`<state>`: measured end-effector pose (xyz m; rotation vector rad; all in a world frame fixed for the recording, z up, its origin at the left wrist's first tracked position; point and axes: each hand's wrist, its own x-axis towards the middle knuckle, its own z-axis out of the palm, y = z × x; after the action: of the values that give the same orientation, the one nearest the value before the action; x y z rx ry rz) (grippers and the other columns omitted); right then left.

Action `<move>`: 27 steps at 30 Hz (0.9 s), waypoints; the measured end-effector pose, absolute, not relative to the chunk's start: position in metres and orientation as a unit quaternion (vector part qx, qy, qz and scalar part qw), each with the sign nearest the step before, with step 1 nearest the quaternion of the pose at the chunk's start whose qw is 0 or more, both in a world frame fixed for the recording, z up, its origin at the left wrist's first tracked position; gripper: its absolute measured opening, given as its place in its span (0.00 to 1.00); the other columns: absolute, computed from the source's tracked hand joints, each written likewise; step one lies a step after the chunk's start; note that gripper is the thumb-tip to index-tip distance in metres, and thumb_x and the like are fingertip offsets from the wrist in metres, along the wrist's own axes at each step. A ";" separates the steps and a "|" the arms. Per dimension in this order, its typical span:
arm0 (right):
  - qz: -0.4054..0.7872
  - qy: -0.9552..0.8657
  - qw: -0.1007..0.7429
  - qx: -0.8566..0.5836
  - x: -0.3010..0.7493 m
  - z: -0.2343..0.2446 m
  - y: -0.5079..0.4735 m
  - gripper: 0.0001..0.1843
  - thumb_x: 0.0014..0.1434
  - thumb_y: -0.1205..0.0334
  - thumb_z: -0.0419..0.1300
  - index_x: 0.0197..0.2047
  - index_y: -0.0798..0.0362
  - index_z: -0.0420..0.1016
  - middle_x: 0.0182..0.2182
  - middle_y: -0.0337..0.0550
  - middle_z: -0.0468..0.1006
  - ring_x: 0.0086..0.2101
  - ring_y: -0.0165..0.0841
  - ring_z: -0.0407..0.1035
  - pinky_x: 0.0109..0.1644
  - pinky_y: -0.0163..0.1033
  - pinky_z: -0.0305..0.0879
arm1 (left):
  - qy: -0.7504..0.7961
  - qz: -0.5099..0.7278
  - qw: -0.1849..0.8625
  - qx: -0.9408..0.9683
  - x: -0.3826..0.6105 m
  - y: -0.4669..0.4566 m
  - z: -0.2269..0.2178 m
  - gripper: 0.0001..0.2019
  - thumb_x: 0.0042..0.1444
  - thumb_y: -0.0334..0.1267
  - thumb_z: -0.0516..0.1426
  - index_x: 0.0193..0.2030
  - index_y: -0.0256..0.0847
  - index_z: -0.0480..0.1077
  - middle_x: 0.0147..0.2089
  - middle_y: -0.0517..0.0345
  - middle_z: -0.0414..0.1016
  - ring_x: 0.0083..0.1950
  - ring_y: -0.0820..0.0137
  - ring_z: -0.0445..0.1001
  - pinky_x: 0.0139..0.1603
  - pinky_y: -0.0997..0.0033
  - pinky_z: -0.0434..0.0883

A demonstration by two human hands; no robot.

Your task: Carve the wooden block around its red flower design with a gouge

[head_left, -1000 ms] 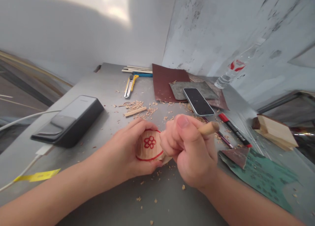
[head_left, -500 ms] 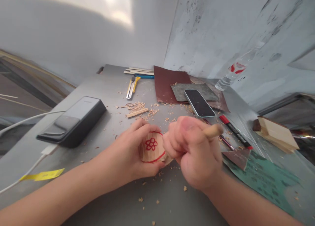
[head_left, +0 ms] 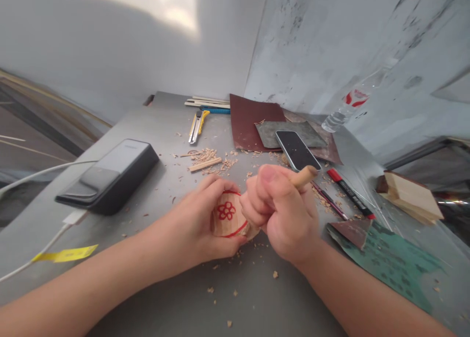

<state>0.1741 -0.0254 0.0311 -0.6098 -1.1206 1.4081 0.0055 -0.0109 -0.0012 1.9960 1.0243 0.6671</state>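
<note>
Two hands: left hand point(head_left: 183, 224) cupping red-marked wood point(head_left: 228, 217), right hand point(head_left: 282, 214) clenched on wooden handle point(head_left: 304, 176); plastic bottle point(head_left: 348, 109) beyond.

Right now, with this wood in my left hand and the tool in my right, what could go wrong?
The right hand grips a wooden handle tight against the wooden piece, and its tip is hidden, so a slip could plausibly catch the left hand, whose fingers wrap that piece.

The white cable runs from the black power bank near the left forearm, so a sudden arm movement might snag it.
</note>
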 end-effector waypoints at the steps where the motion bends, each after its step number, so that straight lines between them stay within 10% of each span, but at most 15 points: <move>1: 0.594 -0.460 0.601 -0.273 0.172 0.031 -0.026 0.31 0.71 0.53 0.63 0.22 0.51 0.51 0.18 0.29 0.47 0.18 0.22 0.40 0.19 0.33 0.40 | 0.406 0.253 0.403 0.780 0.006 -0.012 -0.001 0.24 0.51 0.42 0.69 0.54 0.47 0.69 0.54 0.54 0.72 0.48 0.61 0.76 0.46 0.59 0.77; 7: 0.497 -0.432 0.669 -0.345 0.163 0.028 -0.034 0.29 0.75 0.54 0.56 0.23 0.51 0.51 0.19 0.30 0.48 0.18 0.24 0.42 0.21 0.33 0.46 | 0.432 0.262 0.401 0.764 0.007 -0.019 -0.004 0.26 0.51 0.43 0.70 0.55 0.47 0.68 0.53 0.54 0.70 0.48 0.61 0.76 0.45 0.60 0.77; 17: 0.654 -0.514 0.517 -0.202 0.184 0.033 -0.015 0.29 0.73 0.58 0.58 0.22 0.52 0.52 0.18 0.29 0.49 0.18 0.21 0.42 0.19 0.30 0.43 | 0.375 0.258 0.445 0.771 0.003 -0.009 -0.002 0.23 0.52 0.40 0.68 0.53 0.48 0.69 0.54 0.52 0.73 0.51 0.58 0.76 0.47 0.58 0.79; 27: 0.470 -0.459 0.654 -0.375 0.162 0.024 -0.035 0.28 0.75 0.53 0.56 0.24 0.48 0.51 0.19 0.30 0.48 0.19 0.26 0.42 0.21 0.37 0.43 | 0.464 0.267 0.393 0.748 0.011 -0.026 -0.004 0.23 0.53 0.43 0.68 0.54 0.47 0.68 0.54 0.52 0.72 0.50 0.58 0.76 0.49 0.54 0.77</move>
<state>0.1617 -0.0349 0.0241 -0.8512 -1.0411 1.0656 0.0108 -0.0258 -0.0042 1.8976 1.1785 0.6777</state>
